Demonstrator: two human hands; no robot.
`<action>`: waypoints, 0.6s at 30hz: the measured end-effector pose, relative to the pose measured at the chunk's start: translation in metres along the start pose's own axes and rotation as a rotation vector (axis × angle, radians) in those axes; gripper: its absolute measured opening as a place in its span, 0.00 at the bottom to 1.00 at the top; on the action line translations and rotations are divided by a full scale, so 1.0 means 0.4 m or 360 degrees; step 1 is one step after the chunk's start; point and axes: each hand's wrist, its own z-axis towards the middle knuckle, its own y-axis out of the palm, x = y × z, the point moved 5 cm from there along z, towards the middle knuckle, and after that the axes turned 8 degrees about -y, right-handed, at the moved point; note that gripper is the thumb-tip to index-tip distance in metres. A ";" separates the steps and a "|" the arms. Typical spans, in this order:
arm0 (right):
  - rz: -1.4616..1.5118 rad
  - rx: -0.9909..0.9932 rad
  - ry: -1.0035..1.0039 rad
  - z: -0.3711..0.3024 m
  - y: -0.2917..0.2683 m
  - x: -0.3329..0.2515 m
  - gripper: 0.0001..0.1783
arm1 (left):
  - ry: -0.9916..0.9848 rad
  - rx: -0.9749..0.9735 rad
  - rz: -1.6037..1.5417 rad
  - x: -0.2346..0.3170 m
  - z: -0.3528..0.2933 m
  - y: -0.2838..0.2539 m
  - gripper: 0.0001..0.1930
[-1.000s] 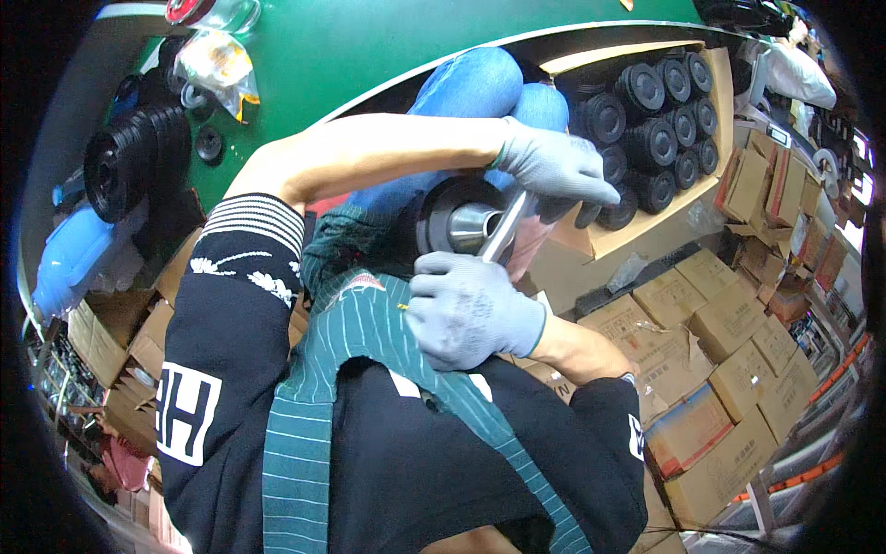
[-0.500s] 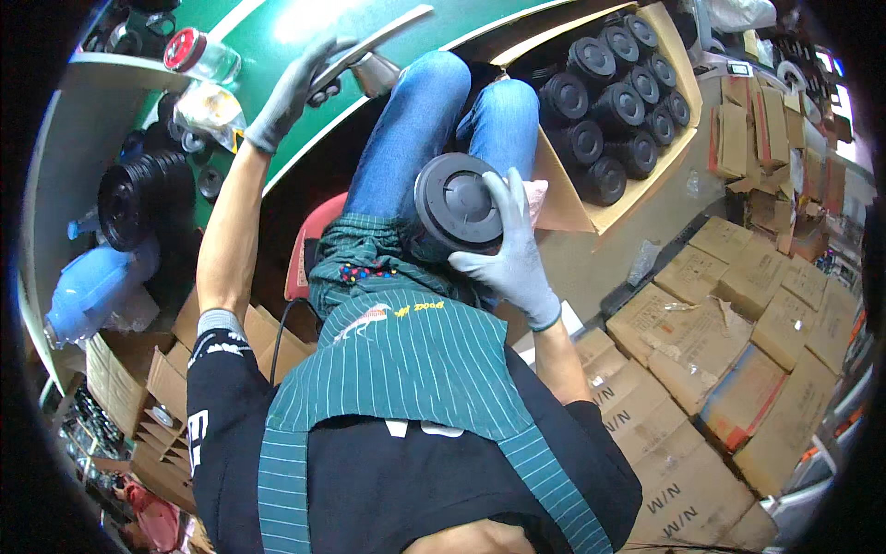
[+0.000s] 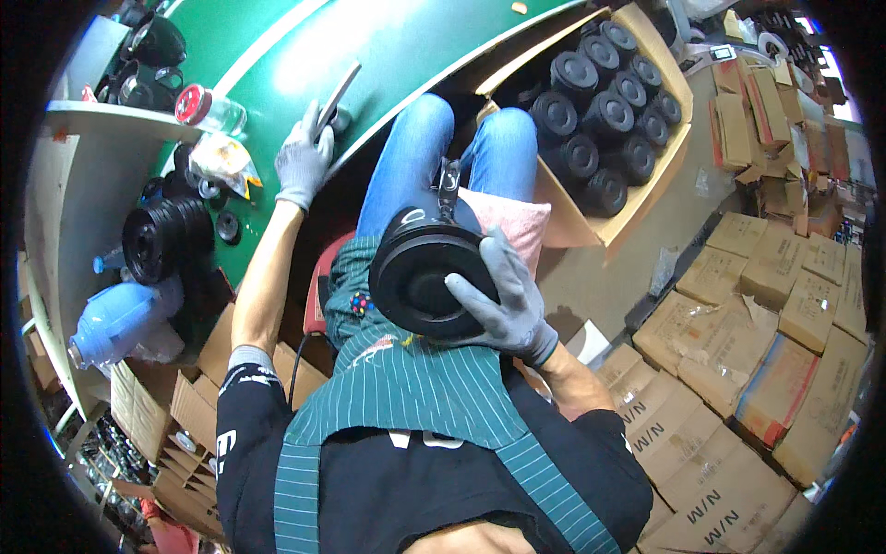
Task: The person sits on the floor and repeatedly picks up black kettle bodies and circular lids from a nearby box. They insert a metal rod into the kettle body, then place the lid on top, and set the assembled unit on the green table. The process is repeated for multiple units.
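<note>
My right hand [image 3: 517, 309], in a grey glove, holds a black round canister [image 3: 406, 277] above my lap. Its thumb and fingers spread over the round end and the side. A metal clasp [image 3: 448, 180] stands out at the canister's far side. Out to the left, my gloved left hand [image 3: 303, 166] is closed on a long flat bar-shaped tool [image 3: 341, 90] at the edge of the green table [image 3: 277, 83]. A small dark rounded part [image 3: 341, 120] shows beside the bar; its exact kind is unclear.
An open carton [image 3: 637, 217] of several black canisters stands at the right. On the table's left lie a red-lidded clear jar [image 3: 210, 111], a plastic bag [image 3: 221, 162] and a stack of black discs [image 3: 166, 240]. Flat cardboard boxes [image 3: 701, 342] cover the floor at right.
The canister has come nearer my body and tilted, so its clasp now shows. My left hand has moved back toward me, and the bar has turned more upright. The view has shifted slightly.
</note>
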 end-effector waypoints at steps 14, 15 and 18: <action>0.2285 0.0476 0.1551 0.250 0.342 0.511 0.46 | 0.0842 0.0675 -0.0631 0.191 -0.074 -0.277 0.43; 0.2340 0.0349 0.1559 0.295 0.372 0.539 0.48 | 0.0683 0.0625 -0.0612 0.194 -0.020 -0.312 0.38; 0.1557 0.0101 0.1153 0.353 0.487 0.748 0.36 | 0.0504 0.0676 -0.0516 0.188 0.170 -0.391 0.39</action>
